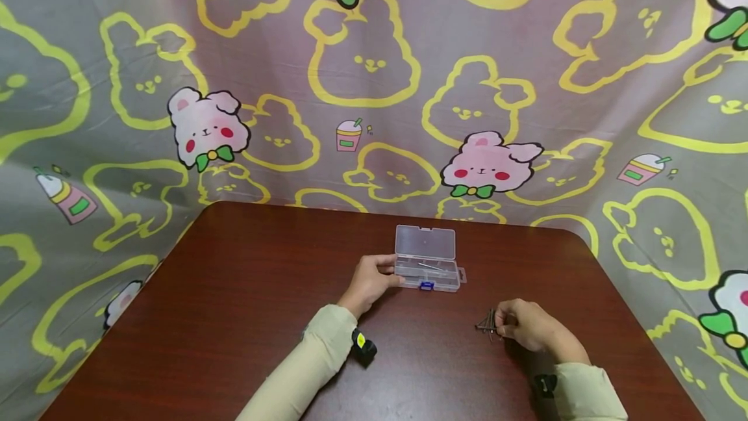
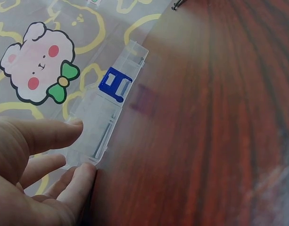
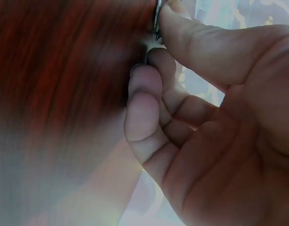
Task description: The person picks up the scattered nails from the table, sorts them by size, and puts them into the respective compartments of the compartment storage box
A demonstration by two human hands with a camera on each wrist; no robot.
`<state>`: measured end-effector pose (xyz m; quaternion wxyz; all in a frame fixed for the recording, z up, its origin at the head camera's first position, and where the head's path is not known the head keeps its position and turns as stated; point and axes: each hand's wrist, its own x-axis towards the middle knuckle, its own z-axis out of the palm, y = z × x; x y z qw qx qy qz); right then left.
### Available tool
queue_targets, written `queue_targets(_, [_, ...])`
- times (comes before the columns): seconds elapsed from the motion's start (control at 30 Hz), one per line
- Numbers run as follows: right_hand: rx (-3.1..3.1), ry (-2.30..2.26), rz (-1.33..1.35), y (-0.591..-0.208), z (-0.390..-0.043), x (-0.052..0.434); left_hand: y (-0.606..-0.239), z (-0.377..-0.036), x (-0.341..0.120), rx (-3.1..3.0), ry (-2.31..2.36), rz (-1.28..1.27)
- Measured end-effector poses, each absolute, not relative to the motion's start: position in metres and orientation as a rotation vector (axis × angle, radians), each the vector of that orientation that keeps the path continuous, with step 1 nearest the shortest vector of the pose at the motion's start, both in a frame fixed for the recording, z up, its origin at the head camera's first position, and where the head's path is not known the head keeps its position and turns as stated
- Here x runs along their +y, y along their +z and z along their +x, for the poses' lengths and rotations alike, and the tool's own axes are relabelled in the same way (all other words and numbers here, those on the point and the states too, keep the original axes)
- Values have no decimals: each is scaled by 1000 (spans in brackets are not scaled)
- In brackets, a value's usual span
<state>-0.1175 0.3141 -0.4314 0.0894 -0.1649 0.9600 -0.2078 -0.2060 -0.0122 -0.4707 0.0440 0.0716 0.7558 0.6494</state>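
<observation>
While the printed bunny cloth (image 1: 374, 70) hangs behind and spills round the edges, the dark wooden bench (image 1: 245, 317) carries everything in play. Near its middle lies a clear plastic box (image 1: 425, 276), lid (image 1: 424, 242) folded back flat, with a small blue latch (image 1: 426, 286) on its front edge and at least one thin metal pin already lying inside. The left hand (image 1: 369, 281) holds the box at its left end, thumb and fingers (image 2: 54, 134) bent lightly against the wall, so its grip is a loose pinch on the plastic. Well to the right of the box, the right hand (image 1: 526, 325) bends over a small dark heap of nails (image 1: 487, 324) on the bench; its grip is fingertips pressed together, pinching what looks like one nail, though the wrist view is too blurred to be sure how many. The step in hand seems to be lifting a nail out of the heap, and it would go best with a single nail teased clear of the tangle, held near its middle, while the left hand stops the light box from sliding.
</observation>
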Motion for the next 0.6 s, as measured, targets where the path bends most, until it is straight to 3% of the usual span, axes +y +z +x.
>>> queue_targets(0.6, [2663, -1034, -441, -425, -121, 323, -470, -205, -12, 2301, 1991, 212])
